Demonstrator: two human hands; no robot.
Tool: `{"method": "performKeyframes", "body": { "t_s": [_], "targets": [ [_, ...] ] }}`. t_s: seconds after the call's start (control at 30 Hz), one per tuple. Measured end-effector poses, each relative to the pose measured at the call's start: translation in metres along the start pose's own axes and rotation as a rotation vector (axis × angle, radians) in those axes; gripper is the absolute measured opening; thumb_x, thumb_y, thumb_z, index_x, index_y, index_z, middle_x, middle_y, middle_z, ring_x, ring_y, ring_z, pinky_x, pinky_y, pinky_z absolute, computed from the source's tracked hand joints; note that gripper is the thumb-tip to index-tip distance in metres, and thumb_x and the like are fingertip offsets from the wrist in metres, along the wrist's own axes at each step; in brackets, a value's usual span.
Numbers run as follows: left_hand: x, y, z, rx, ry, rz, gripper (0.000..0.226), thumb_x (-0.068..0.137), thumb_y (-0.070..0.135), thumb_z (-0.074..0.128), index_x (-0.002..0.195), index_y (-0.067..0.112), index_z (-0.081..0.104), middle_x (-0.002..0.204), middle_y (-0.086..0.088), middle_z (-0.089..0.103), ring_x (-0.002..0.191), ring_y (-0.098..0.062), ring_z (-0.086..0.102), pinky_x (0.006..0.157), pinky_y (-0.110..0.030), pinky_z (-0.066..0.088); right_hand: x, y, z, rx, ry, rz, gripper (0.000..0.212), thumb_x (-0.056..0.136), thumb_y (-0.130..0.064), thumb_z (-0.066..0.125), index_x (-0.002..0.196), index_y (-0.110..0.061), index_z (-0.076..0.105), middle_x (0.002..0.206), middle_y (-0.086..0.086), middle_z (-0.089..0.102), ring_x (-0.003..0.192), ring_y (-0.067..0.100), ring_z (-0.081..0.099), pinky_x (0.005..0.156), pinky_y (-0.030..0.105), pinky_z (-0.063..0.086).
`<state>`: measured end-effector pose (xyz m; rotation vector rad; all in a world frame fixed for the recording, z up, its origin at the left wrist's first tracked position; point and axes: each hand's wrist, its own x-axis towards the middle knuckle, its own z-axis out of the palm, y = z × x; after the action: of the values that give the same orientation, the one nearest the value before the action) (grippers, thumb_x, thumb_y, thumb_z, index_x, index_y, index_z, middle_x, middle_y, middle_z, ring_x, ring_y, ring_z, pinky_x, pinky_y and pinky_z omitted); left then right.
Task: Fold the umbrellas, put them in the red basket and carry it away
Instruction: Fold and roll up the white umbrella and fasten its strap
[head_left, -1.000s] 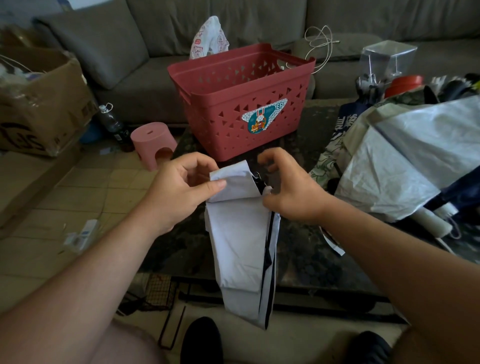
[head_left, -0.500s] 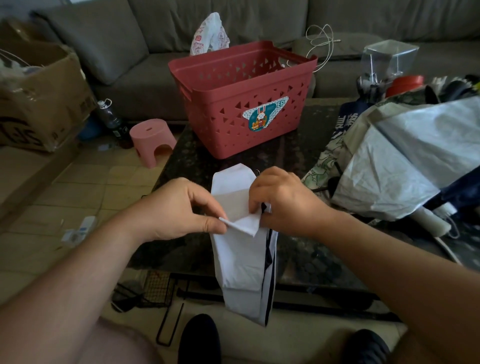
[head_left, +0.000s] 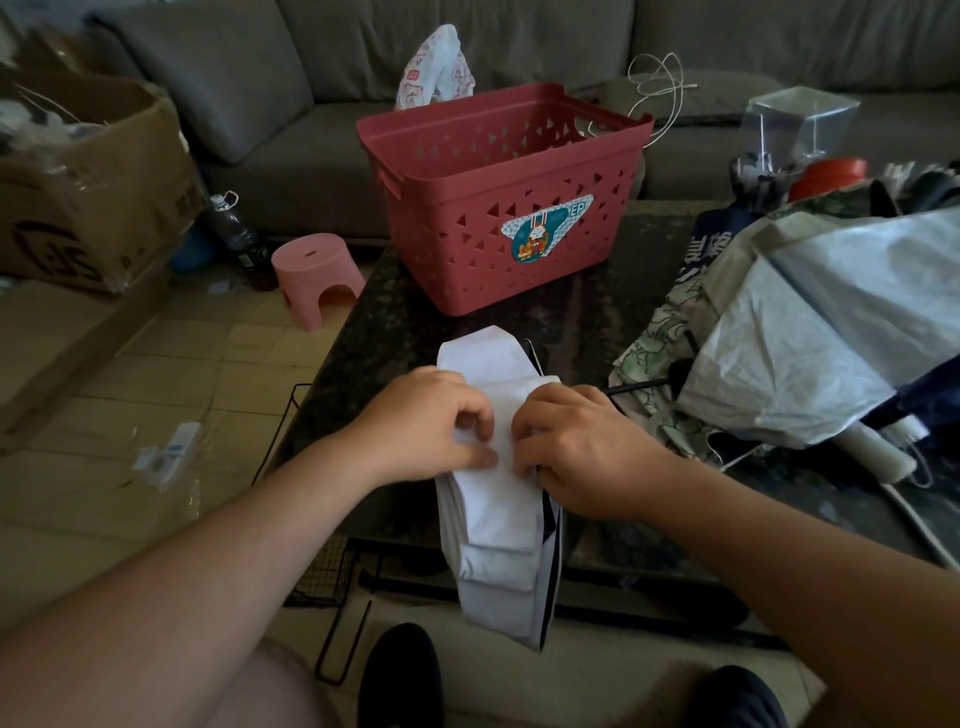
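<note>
One umbrella, lengthwise toward basket

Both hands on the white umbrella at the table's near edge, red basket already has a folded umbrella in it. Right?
Not quite. The head view shows both the left hand and right hand gripping the white umbrella at the table's near edge, but no umbrella shows in the red basket.

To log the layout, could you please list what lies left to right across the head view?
Cardboard box → pink stool → red basket → pile of unfolded umbrellas.
</note>
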<state>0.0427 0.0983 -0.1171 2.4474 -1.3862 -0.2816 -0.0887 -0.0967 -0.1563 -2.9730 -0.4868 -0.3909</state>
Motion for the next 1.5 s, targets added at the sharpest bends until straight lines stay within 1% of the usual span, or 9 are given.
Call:
{"method": "performKeyframes", "body": {
  "t_s": [0.17, 0.3, 0.4, 0.5, 0.6, 0.73, 0.93, 1.27, 1.5],
  "targets": [
    [-0.005, 0.017, 0.005, 0.297, -0.129, 0.015, 0.045, 0.066, 0.08, 0.074, 0.094, 0.045, 0.063, 0.104, 0.017, 0.042, 0.107, -0.011, 0.039, 0.094, -0.035, 0.035, 0.006, -0.009, -0.008, 0.155, 0.071, 0.189, 0.036, 0.084, -0.045, 0.047, 0.111, -0.038, 0.07, 0.112, -0.012, 0.062, 0.113, 0.019, 0.055, 0.088, 0.043, 0.045],
    [-0.012, 0.023, 0.001, 0.381, -0.28, 0.024, 0.05, 0.062, 0.081, 0.073, 0.095, 0.044, 0.063, 0.114, 0.014, 0.038, 0.111, -0.012, 0.031, 0.096, -0.036, 0.033, 0.014, -0.019, -0.009, 0.075, 0.002, 0.403, 0.094, 0.078, -0.086, 0.046, 0.156, -0.036, 0.031, 0.152, -0.005, 0.038, 0.141, 0.025, 0.034, 0.11, 0.055, 0.038],
    [-0.014, 0.016, -0.023, 0.123, -0.444, 0.008, 0.042, 0.068, 0.064, 0.086, 0.099, 0.04, 0.07, 0.114, 0.02, 0.052, 0.11, -0.007, 0.043, 0.097, -0.034, 0.043, 0.011, -0.016, -0.002, 0.004, -0.21, 0.491, 0.12, 0.065, -0.102, 0.038, 0.161, -0.038, 0.006, 0.167, -0.005, 0.013, 0.154, 0.033, 0.01, 0.121, 0.068, 0.014],
    [0.001, -0.015, -0.034, -0.404, -0.17, -0.17, 0.011, 0.085, 0.03, 0.087, 0.091, 0.028, 0.079, 0.096, 0.007, 0.076, 0.095, -0.013, 0.069, 0.097, -0.044, 0.055, 0.006, -0.008, 0.006, 0.015, -0.311, 0.502, 0.124, 0.063, -0.103, 0.038, 0.16, -0.042, -0.008, 0.171, -0.006, -0.001, 0.157, 0.035, -0.003, 0.122, 0.07, -0.001],
    [0.029, -0.049, -0.019, -0.303, 0.175, -0.424, 0.008, 0.092, 0.04, 0.077, 0.099, 0.035, 0.078, 0.098, 0.013, 0.074, 0.096, -0.013, 0.069, 0.095, -0.042, 0.058, 0.004, -0.008, 0.008, 0.007, -0.285, 0.479, 0.121, 0.064, -0.104, 0.036, 0.158, -0.047, -0.014, 0.171, -0.005, -0.009, 0.157, 0.036, -0.005, 0.121, 0.071, -0.001],
    [0.061, -0.056, 0.006, -0.305, 0.126, -0.592, 0.032, 0.096, 0.051, 0.068, 0.094, 0.022, 0.078, 0.094, 0.001, 0.075, 0.09, -0.021, 0.07, 0.082, -0.037, 0.057, 0.0, -0.008, 0.01, -0.047, -0.258, 0.413, 0.115, 0.07, -0.102, 0.033, 0.16, -0.046, -0.012, 0.17, -0.005, -0.016, 0.157, 0.037, -0.006, 0.12, 0.073, 0.001],
    [0.083, -0.03, 0.006, -0.912, 0.236, -0.541, 0.011, 0.093, 0.024, 0.081, 0.097, 0.016, 0.077, 0.098, -0.009, 0.08, 0.081, -0.02, 0.078, 0.066, -0.029, 0.063, -0.006, -0.006, 0.014, -0.022, -0.235, 0.413, 0.114, 0.07, -0.103, 0.03, 0.161, -0.047, -0.009, 0.172, -0.004, -0.007, 0.157, 0.037, 0.0, 0.121, 0.071, 0.0],
    [0.067, -0.005, -0.023, -1.142, 0.301, -0.221, 0.025, 0.099, 0.006, 0.069, 0.104, 0.028, 0.056, 0.088, 0.001, 0.069, 0.089, -0.017, 0.065, 0.084, -0.031, 0.053, -0.01, -0.008, 0.01, -0.013, -0.192, 0.391, 0.111, 0.072, -0.099, 0.037, 0.161, -0.046, -0.004, 0.17, -0.004, -0.004, 0.155, 0.032, 0.008, 0.122, 0.07, 0.003],
    [0.056, -0.007, -0.025, -0.471, 0.325, -0.238, 0.067, 0.092, 0.022, 0.078, 0.144, 0.052, 0.046, 0.121, 0.005, 0.071, 0.104, -0.014, 0.07, 0.09, -0.037, 0.06, -0.009, -0.01, 0.004, -0.035, -0.217, 0.385, 0.109, 0.073, -0.099, 0.036, 0.16, -0.049, -0.006, 0.17, -0.003, -0.006, 0.155, 0.035, 0.005, 0.121, 0.072, 0.005]
  ]
}}
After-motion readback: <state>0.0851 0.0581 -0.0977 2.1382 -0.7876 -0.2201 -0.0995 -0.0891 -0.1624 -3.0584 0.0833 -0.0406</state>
